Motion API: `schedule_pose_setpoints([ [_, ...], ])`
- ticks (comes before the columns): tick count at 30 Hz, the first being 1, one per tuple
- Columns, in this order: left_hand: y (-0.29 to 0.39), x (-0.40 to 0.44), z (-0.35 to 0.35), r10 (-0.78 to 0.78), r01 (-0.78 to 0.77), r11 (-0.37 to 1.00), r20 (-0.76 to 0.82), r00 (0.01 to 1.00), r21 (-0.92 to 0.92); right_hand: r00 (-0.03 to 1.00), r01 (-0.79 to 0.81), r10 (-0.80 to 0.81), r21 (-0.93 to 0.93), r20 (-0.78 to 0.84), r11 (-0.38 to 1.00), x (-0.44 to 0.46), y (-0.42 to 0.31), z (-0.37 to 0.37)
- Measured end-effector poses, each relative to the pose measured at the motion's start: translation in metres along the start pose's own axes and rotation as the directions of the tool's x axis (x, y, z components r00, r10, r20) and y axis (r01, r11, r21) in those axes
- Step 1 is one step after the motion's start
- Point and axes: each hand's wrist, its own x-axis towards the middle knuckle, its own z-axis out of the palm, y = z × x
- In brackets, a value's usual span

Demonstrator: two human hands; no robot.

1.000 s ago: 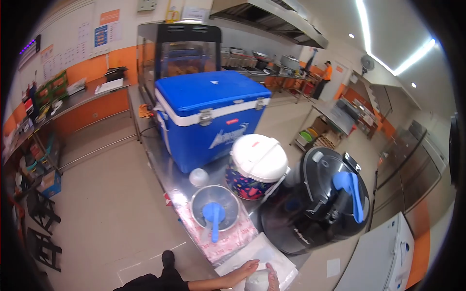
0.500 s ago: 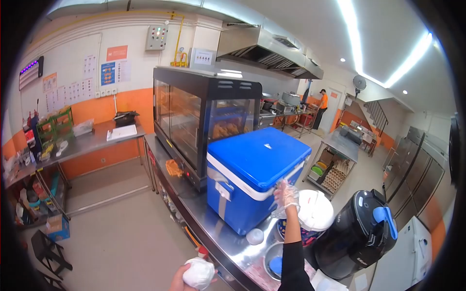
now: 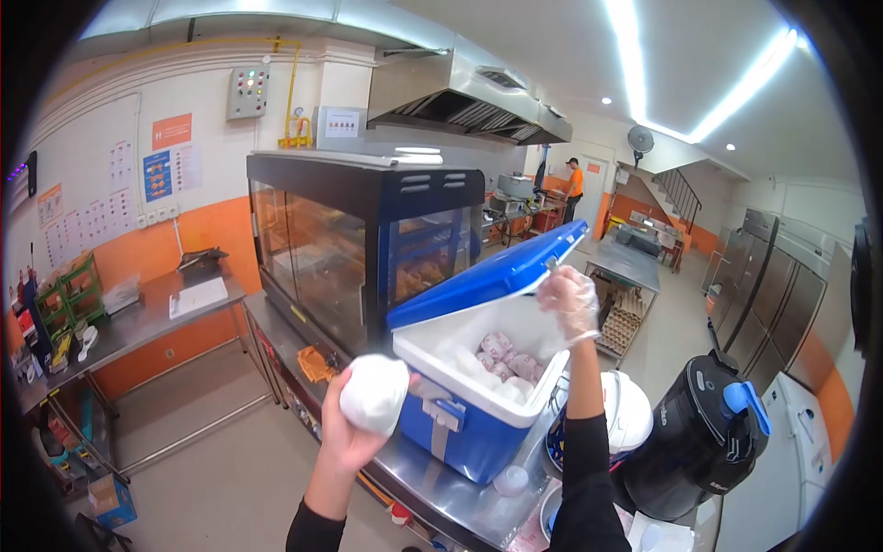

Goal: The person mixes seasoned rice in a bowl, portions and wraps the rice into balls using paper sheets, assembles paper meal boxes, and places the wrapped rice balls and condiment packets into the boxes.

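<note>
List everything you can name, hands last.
wrapped bundle: one, white, in left hand
cooler box: one, blue and white, centre
cooler lid: one, blue, tilted open
parcels: several, white or pink-patterned, inside cooler box
steel counter: one, silver, under cooler box
display cabinet: one, black, behind cooler box
cloth: one, orange, beside display cabinet
bucket: one, white lid, right of cooler box
lidded pot: one, black, beside bucket
scoop: one, blue, on lidded pot
cup: one, translucent, beside cooler box
extractor hood: one, grey, overhead
posters: several, mixed, left wall
chest freezer: one, white, right edge
coworker: one, orange top, background
left hand: one, bare, holding wrapped bundle
right hand: one, clear glove, at cooler lid
</note>
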Motion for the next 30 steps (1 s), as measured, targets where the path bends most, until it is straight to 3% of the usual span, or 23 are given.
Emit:
schedule_pose_setpoints([
  [2,0.007,0.040,0.017,-0.011,0.016,0.999,0.093,0.996,-0.051,0.997,0.077,-0.081,0.155,0.015,0.985,0.025,0.008,0.027],
  [5,0.013,0.086,0.035,-0.122,0.149,0.981,0.194,0.973,-0.127,0.992,0.044,-0.072,0.254,0.102,0.966,0.045,0.012,0.044],
  [9,0.015,0.125,0.058,0.001,0.008,0.999,0.202,0.979,-0.043,0.974,0.125,-0.151,0.152,0.169,0.980,0.072,0.019,0.046],
  [13,0.030,0.148,0.059,-0.037,0.059,0.994,0.232,0.972,-0.091,0.941,0.088,-0.137,0.169,0.308,0.982,0.074,0.010,0.050],
  [14,0.034,0.150,0.056,-0.083,0.123,0.983,0.265,0.961,-0.139,0.873,-0.091,0.063,0.035,0.483,0.995,0.079,0.026,0.041],
  [16,0.037,0.151,0.057,-0.163,0.255,0.901,0.271,0.949,-0.350,0.562,-0.347,0.451,-0.297,0.693,0.890,0.091,0.067,0.023],
  [17,0.038,0.152,0.059,-0.162,0.243,0.909,0.250,0.955,-0.339,0.377,-0.227,0.668,-0.635,0.641,0.738,0.086,0.087,0.030],
  [18,0.038,0.151,0.061,-0.159,0.230,0.917,0.231,0.960,-0.327,0.218,-0.028,0.849,-0.867,0.481,0.498,0.073,0.107,0.045],
  [20,0.041,0.155,0.060,-0.159,0.228,0.916,0.222,0.962,-0.330,0.159,0.172,0.886,-0.896,0.435,0.409,0.032,0.186,0.042],
  [22,0.046,0.157,0.057,-0.165,0.245,0.898,0.237,0.957,-0.365,0.053,0.139,0.856,-0.853,0.514,0.503,0.010,0.198,0.052],
  [25,0.046,0.160,0.054,-0.167,0.253,0.898,0.252,0.953,-0.361,0.037,-0.270,0.972,-0.934,0.233,0.234,-0.004,0.174,0.058],
  [28,0.048,0.160,0.054,-0.187,0.274,0.895,0.263,0.947,-0.353,0.059,-0.492,0.984,-0.853,0.169,0.176,-0.020,0.189,0.056],
  [30,0.048,0.161,0.055,-0.199,0.284,0.892,0.259,0.945,-0.350,0.102,-0.386,0.963,-0.882,0.249,0.269,-0.023,0.188,0.053],
])
